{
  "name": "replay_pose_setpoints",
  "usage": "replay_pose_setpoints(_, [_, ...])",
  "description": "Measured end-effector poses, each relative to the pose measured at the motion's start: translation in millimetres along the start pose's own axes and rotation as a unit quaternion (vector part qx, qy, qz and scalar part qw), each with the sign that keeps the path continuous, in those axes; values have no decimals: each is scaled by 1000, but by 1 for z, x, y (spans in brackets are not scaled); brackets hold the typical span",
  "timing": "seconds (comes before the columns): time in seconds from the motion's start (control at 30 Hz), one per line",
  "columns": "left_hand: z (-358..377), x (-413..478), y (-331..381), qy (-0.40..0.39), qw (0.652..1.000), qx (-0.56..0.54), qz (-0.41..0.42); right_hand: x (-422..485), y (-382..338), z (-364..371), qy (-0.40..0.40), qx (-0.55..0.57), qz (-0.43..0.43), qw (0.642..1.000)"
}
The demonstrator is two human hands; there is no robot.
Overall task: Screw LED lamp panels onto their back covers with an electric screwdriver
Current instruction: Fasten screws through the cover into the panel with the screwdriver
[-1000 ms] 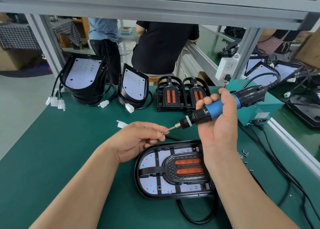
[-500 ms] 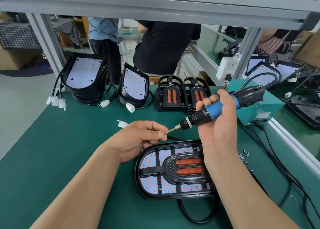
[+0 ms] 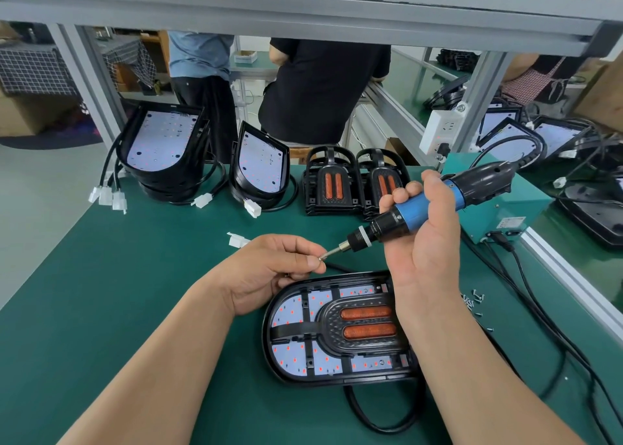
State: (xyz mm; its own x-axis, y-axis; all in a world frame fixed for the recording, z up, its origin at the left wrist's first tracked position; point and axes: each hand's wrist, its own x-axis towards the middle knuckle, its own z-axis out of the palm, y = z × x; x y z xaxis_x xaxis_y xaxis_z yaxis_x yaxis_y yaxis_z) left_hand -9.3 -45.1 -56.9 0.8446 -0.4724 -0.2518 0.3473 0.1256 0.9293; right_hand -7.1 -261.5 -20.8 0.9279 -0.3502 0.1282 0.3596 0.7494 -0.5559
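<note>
Two grips closed: right hand [image 3: 425, 245] round screwdriver [image 3: 387, 223], bit [image 3: 333, 251] pointing lower-left; left hand [image 3: 269, 271] pinching screw [image 3: 320, 257].

Matt green bench mat [image 3: 135, 293]; glossy black plastic lamp housing [image 3: 269, 343]; blue-gripped screwdriver [image 3: 421, 208].

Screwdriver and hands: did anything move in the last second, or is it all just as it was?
Nothing visibly moved. The right hand still grips the electric screwdriver, the left hand still pinches what looks like a small screw at its tip, and the lamp panel lies flat on the green table.
</note>
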Motion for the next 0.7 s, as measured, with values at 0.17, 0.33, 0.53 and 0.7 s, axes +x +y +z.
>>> replay_pose_setpoints(0.17, [-1,3,-2,4,1000,-19,8,-1,-1,2,-21,-17,-12,1000])
replay_pose_setpoints(0.33, [-2,4,-3,6,1000,-21,15,-2,-1,5,-20,-41,-20,999])
replay_pose_setpoints(0.53, [-4,7,-4,32,999,-37,24,-5,0,8,-1,-54,-22,998])
replay_pose_setpoints(0.7, [-4,7,-5,42,998,-34,28,-3,0,6,4,-65,10,998])
